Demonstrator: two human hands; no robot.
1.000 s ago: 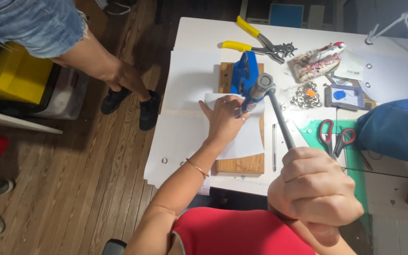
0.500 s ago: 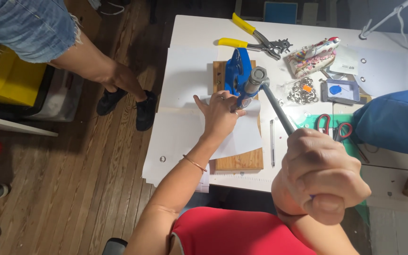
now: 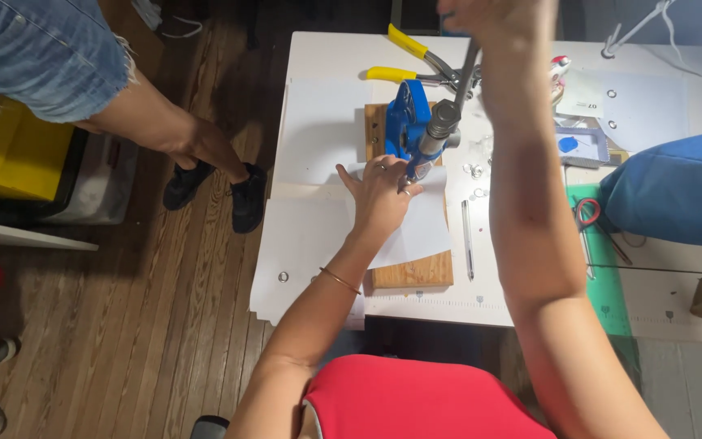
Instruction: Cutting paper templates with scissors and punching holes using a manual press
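A blue hand press (image 3: 406, 123) stands on a wooden board (image 3: 413, 270) on the white table (image 3: 318, 65). My left hand (image 3: 382, 195) lies flat on a white sheet (image 3: 416, 232) under the press head, fingers spread. My right hand (image 3: 501, 18) is raised at the top of the view, closed on the far end of the press's metal lever (image 3: 461, 85), which now points away from me.
Yellow-handled pliers (image 3: 412, 58) lie behind the press. A pen (image 3: 466, 237), small metal rings (image 3: 474, 172), red-handled scissors (image 3: 588, 215) on a green mat and a blue bag (image 3: 676, 195) are to the right. Another person's arm (image 3: 164, 130) hangs at the left over the wooden floor.
My right hand has swung the lever from near my body up and away to the far side of the press. My left hand stays on the sheet.
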